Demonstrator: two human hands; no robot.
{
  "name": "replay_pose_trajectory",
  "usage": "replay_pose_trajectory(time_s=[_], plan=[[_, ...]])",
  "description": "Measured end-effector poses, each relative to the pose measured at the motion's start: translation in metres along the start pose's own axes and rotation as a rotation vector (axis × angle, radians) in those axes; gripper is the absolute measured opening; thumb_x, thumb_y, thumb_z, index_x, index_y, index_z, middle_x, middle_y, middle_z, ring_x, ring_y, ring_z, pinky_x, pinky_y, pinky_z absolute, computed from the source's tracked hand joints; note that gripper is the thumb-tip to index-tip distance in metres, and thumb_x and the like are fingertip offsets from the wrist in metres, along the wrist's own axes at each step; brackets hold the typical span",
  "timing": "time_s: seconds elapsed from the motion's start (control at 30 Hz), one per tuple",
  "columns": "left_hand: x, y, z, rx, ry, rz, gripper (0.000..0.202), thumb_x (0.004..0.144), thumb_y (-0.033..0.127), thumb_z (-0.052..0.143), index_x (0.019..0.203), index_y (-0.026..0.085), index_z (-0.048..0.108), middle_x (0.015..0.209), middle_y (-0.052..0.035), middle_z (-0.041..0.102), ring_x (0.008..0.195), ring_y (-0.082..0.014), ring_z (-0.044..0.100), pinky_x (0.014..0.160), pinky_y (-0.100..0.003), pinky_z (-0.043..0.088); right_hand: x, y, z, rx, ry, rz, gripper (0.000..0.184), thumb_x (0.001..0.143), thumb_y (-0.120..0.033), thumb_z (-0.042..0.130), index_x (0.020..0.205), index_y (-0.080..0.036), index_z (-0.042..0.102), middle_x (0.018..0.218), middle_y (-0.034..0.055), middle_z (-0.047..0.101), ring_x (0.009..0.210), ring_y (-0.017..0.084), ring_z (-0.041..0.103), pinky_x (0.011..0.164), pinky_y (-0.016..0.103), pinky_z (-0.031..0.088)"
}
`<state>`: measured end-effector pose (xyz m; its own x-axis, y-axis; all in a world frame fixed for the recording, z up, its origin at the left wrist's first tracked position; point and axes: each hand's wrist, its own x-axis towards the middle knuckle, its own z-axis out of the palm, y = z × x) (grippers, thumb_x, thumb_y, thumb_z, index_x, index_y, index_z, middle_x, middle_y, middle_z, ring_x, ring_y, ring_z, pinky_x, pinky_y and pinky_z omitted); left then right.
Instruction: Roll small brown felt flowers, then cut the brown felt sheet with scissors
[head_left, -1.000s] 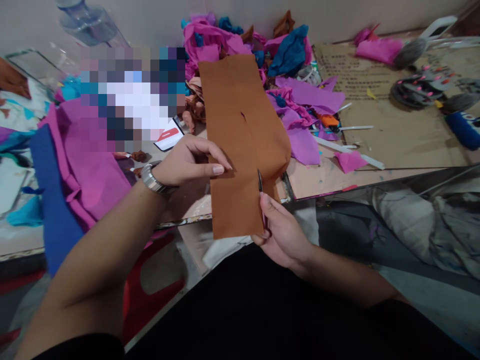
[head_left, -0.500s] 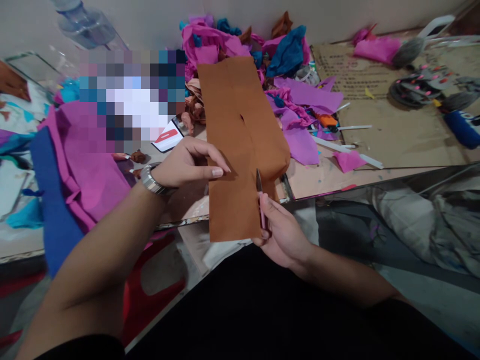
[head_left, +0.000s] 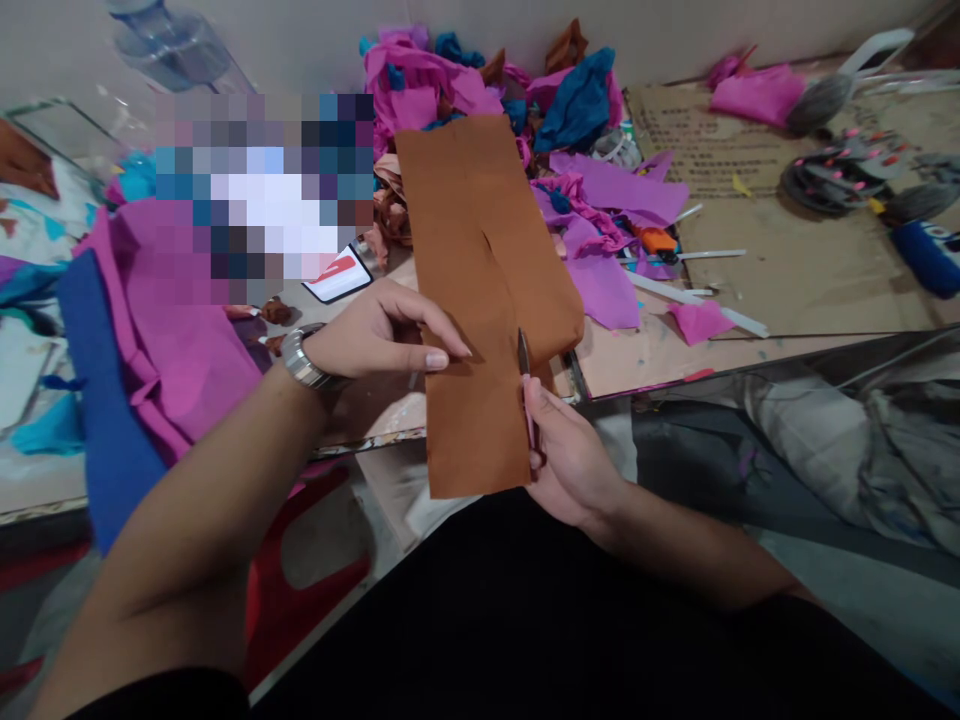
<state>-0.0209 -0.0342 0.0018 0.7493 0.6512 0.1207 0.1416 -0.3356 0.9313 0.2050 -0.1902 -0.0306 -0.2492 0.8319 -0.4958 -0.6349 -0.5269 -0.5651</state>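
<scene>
A long brown felt sheet (head_left: pixel 480 290) is held up over the table's front edge, with a short slit near its middle. My left hand (head_left: pixel 379 335) pinches the sheet's left edge between thumb and fingers; a metal watch sits on that wrist. My right hand (head_left: pixel 566 455) is closed around small scissors (head_left: pixel 525 385) with a pink handle, whose dark blades point up into the sheet's lower right part.
Piled magenta, blue and brown scraps (head_left: pixel 517 95) lie behind the sheet. Purple and blue cloth (head_left: pixel 150 340) hangs at the left. Cardboard (head_left: pixel 787 250) covers the table to the right, with white sticks, a brush and dark tools on it. A water bottle (head_left: pixel 169 40) stands far left.
The brown sheet has shifted slightly down and right, and my right hand with the scissors has edged upward along it. My left hand keeps its pinch.
</scene>
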Motion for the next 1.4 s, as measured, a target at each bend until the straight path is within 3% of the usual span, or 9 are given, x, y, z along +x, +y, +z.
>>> replay_pose_trajectory(time_s=[0.57,0.97,1.1,1.23,1.4], plan=[[0.001,-0.001,0.000,-0.005,-0.007,-0.019,0.028,0.081,0.053,0.091,0.091,0.026,0.089,0.089,-0.0096,0.086,0.083,-0.0217,0.083,0.075,-0.025,0.064,0.001,-0.001,-0.001,-0.007,-0.034,0.006,0.041,0.090,-0.059,0.084,0.097,-0.023,0.065,0.064,-0.0094,0.047,0.047,0.005,0.024,0.045,0.025,0.014],[0.001,0.000,0.000,-0.026,-0.003,-0.031,0.029,0.080,0.053,0.092,0.088,0.024,0.088,0.087,-0.0093,0.085,0.081,-0.0216,0.083,0.075,-0.025,0.065,0.000,-0.004,0.000,0.029,-0.011,0.015,0.040,0.089,-0.054,0.086,0.092,-0.023,0.060,0.066,-0.0101,0.047,0.047,0.004,0.025,0.045,0.023,0.014],[0.001,-0.002,0.007,-0.125,0.085,-0.074,0.040,0.086,0.056,0.087,0.107,0.022,0.087,0.111,-0.0134,0.086,0.102,-0.0261,0.083,0.087,-0.031,0.068,0.000,-0.003,0.000,0.020,-0.030,0.007,0.043,0.087,-0.056,0.088,0.092,-0.023,0.062,0.064,-0.0101,0.047,0.047,0.004,0.025,0.045,0.023,0.016],[0.006,-0.009,0.016,-0.167,0.179,-0.143,0.046,0.096,0.056,0.076,0.126,0.022,0.082,0.139,-0.0139,0.077,0.125,-0.0290,0.076,0.103,-0.037,0.065,0.002,-0.001,-0.002,0.025,0.005,-0.018,0.047,0.082,-0.058,0.092,0.096,-0.022,0.067,0.064,-0.0096,0.047,0.048,0.004,0.025,0.044,0.022,0.014],[0.010,-0.019,0.019,-0.100,0.264,-0.233,0.046,0.091,0.052,0.082,0.125,0.021,0.081,0.130,-0.0126,0.080,0.111,-0.0253,0.079,0.094,-0.035,0.066,0.003,0.002,-0.002,0.013,-0.002,-0.034,0.046,0.082,-0.059,0.092,0.103,-0.023,0.073,0.073,-0.0056,0.057,0.054,0.007,0.033,0.045,0.023,0.022]])
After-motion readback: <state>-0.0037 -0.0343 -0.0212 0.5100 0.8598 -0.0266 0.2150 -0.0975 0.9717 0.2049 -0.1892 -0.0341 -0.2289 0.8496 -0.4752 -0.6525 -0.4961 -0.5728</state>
